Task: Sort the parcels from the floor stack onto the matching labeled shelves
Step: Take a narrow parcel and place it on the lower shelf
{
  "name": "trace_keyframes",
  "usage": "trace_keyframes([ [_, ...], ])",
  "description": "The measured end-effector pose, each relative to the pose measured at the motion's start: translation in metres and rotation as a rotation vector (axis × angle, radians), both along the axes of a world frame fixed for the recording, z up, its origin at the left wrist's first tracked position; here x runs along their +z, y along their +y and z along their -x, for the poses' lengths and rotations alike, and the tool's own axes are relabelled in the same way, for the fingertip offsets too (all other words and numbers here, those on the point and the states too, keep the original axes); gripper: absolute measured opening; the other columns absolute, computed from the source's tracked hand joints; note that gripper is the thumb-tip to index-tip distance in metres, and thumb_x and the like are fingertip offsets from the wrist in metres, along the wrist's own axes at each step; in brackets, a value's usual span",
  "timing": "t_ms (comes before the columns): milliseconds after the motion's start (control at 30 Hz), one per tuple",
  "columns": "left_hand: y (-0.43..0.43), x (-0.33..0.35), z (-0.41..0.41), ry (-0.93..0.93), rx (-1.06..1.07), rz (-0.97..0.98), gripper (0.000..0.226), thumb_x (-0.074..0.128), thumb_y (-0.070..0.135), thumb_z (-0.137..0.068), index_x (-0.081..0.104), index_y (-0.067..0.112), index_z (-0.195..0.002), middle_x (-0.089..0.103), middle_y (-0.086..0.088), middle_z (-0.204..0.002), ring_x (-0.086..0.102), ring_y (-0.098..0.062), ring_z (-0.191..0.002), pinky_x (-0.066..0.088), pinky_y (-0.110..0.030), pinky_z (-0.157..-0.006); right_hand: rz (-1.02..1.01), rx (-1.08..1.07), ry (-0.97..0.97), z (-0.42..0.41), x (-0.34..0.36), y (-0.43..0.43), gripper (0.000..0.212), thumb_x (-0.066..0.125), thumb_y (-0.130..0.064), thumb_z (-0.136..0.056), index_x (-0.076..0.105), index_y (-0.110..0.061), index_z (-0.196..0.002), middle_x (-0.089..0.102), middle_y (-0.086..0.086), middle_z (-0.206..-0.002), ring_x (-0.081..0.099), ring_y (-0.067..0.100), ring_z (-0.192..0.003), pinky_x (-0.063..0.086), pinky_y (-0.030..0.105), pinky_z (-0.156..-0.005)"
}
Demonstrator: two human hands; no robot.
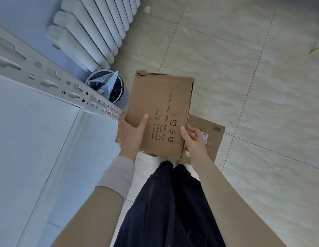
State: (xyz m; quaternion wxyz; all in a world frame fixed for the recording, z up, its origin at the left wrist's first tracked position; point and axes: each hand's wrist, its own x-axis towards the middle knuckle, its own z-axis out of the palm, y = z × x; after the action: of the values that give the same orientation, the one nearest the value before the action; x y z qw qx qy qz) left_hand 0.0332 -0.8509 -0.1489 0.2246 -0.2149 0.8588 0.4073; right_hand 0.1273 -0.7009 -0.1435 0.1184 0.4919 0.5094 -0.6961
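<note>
a brown cardboard box (160, 111) is held in the air over the pale tiled floor (244, 86), just beside a slotted grey metal shelf upright (48, 75). it is grasped at its near end only: the left hand (130, 134) has its thumb on top, and the right hand (194, 139) has its fingers (195, 131) curled at the edge.

printed on the box are "product name dumbbell", "shell material hdpe", "spec 1kg*2" and "colour pink blue purple green", with recycling marks.

if dumbbells are inside, the far end may dip and the grip may be lost. the far corner is torn and could give way. the upright could be struck.

a flat cardboard parcel (210, 132) lies on the floor below; its white label cannot be read.
</note>
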Motion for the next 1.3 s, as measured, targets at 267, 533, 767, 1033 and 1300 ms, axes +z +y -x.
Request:
trace_keyframes([
  [267,0.024,0.038,-0.026,0.042,0.066,-0.133,0.088,0.059,0.067,-0.072,0.030,0.020,-0.140,0.047,0.001,-0.137,0.046,-0.021,-0.126,0.036,-0.038,-0.106,-0.093,-0.010,0.172,-0.020,0.043,0.026,0.037,0.069,-0.032,-0.081,0.048,-0.036,-0.111,0.054,-0.003,-0.127,0.054,0.014,-0.117,0.051,0.028,-0.083],
  [533,0.051,0.073,-0.079,0.073,0.089,-0.257,0.088,0.062,0.055,-0.080,0.017,0.024,-0.148,0.028,0.001,-0.150,0.031,-0.021,-0.137,0.040,-0.025,-0.070,-0.207,0.119,0.281,-0.045,0.073,0.059,0.097,0.080,-0.024,-0.072,0.018,-0.031,-0.146,0.051,-0.006,-0.127,0.052,0.015,-0.119,0.045,0.041,-0.101],
  [767,0.114,0.113,-0.153,0.183,0.066,-0.468,0.069,0.055,0.047,-0.086,0.025,0.025,-0.144,0.044,0.002,-0.134,0.043,-0.013,-0.123,0.036,-0.033,-0.107,-0.578,0.515,0.341,-0.092,0.083,0.087,0.110,0.085,-0.040,-0.057,0.022,-0.021,-0.145,0.034,-0.003,-0.138,0.025,0.013,-0.133,0.031,0.036,-0.111],
  [1033,0.106,0.107,-0.223,0.151,0.259,-0.596,0.089,0.069,0.045,-0.075,0.016,0.029,-0.145,0.053,0.003,-0.133,0.056,-0.017,-0.118,0.048,-0.039,-0.099,-0.377,0.748,0.514,-0.144,0.086,0.097,0.041,0.060,-0.039,-0.088,0.051,-0.038,-0.128,0.050,-0.009,-0.126,0.052,0.005,-0.114,0.043,0.008,-0.083],
  [1300,0.052,0.097,-0.318,0.251,0.409,-0.687,0.067,0.066,0.020,-0.086,0.030,0.025,-0.142,0.062,0.005,-0.123,0.062,-0.013,-0.109,0.053,-0.034,-0.093,-0.155,0.812,0.519,-0.205,0.087,0.056,0.044,0.059,-0.015,-0.091,0.048,-0.020,-0.134,0.057,-0.005,-0.132,0.055,0.009,-0.120,0.049,0.034,-0.099],
])
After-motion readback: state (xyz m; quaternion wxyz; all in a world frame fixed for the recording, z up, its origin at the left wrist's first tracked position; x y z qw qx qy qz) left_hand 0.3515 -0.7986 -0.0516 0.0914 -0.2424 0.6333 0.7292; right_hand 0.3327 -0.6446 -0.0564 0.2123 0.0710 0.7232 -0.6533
